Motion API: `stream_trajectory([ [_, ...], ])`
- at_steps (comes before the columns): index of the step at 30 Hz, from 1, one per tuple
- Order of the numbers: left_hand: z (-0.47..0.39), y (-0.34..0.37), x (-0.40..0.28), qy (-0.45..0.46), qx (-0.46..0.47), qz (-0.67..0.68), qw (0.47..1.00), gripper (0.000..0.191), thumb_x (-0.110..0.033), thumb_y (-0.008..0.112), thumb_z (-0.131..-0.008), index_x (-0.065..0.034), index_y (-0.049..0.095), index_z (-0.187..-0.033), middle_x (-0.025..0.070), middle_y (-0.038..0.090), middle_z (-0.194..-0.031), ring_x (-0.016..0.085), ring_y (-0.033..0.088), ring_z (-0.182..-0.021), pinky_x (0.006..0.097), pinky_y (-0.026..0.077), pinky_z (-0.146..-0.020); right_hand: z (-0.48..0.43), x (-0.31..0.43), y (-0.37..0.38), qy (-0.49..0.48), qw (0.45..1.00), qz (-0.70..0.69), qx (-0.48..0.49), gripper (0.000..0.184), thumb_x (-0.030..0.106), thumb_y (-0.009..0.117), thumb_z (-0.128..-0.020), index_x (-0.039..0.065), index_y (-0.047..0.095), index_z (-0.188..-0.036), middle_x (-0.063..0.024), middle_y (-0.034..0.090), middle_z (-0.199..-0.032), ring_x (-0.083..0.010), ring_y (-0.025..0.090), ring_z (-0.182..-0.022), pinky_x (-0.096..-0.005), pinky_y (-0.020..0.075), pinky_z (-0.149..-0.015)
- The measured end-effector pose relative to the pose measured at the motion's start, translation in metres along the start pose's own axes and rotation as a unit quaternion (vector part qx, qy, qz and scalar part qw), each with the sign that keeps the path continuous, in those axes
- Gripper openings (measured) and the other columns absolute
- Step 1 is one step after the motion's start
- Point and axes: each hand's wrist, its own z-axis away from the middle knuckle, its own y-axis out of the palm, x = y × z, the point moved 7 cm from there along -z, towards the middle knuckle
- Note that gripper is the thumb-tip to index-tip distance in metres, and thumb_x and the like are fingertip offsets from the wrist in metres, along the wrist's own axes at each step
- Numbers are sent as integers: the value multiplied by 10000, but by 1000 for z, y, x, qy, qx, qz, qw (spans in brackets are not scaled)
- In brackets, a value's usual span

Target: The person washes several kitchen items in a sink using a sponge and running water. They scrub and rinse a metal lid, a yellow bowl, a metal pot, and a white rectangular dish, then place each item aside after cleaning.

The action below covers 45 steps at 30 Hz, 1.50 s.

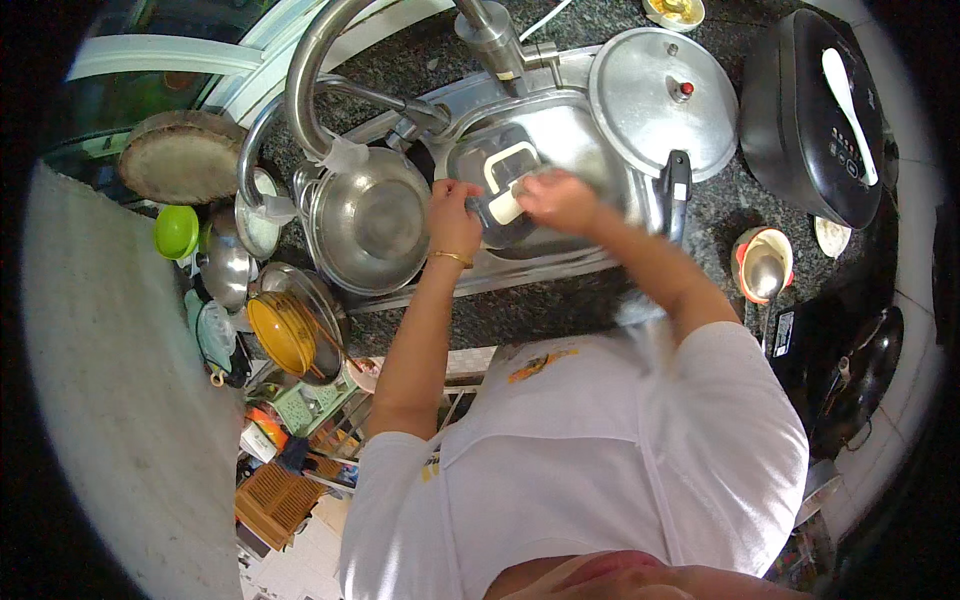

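Note:
Over the steel sink's right basin [600, 135], my left hand [454, 225] grips the near left edge of a clear lid or container [487, 157] with a cream handle frame. My right hand [559, 201] is closed around a small pale thing, mostly hidden by the fingers, against the cream part [507, 208] of that piece. The right hand is blurred. To the left, a steel bowl [379, 221] sits in the left basin beneath the curved faucet [300, 82].
A pressure cooker lid [660, 97] rests on the sink's right edge, beside a black rice cooker [810, 127]. A small pot with a ladle [761, 262] stands nearer. Left of the sink are a yellow bowl [279, 334], a green bowl [176, 232] and a round pan [182, 157].

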Motion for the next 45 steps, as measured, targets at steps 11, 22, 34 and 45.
stream_trajectory([
  [11, 4, 7, -25, -18, -62, -119, 991, 506, -481, 792, -550, -103, 610, -833, 107, 465, -984, 334, 484, -936, 425, 450, -753, 11, -68, 10, 353, 924, -121, -88, 137, 202, 585, -806, 87, 511, -808, -128, 581, -838, -367, 591, -632, -470, 485, -580],
  [22, -10, 15, -15, -41, 38, -212, 976, 537, -623, 615, -704, -88, 581, -668, 71, 534, -838, 282, 593, -748, 413, 475, -617, 113, -59, 121, 399, 859, -30, 319, 290, 175, 595, -830, 44, 596, -1089, -124, 630, -1055, -302, 584, -1031, -438, 477, -861],
  [34, -5, 25, -8, -70, 123, -149, 979, 582, -608, 543, -775, -170, 593, -1155, 131, 621, -1103, 313, 611, -951, 418, 485, -783, 43, -6, 60, 536, 383, -724, -207, 197, 64, 563, -739, 56, 530, -933, -59, 544, -885, -165, 527, -825, -329, 458, -685],
  [45, -16, 19, -40, -29, 134, -227, 964, 385, -470, 475, -868, -150, 637, -1007, 109, 661, -933, 304, 635, -851, 436, 498, -712, 24, -57, 97, 578, 511, -537, -341, 283, -3, 575, -712, 94, 414, -923, -44, 452, -823, -132, 455, -731, -281, 425, -638],
])
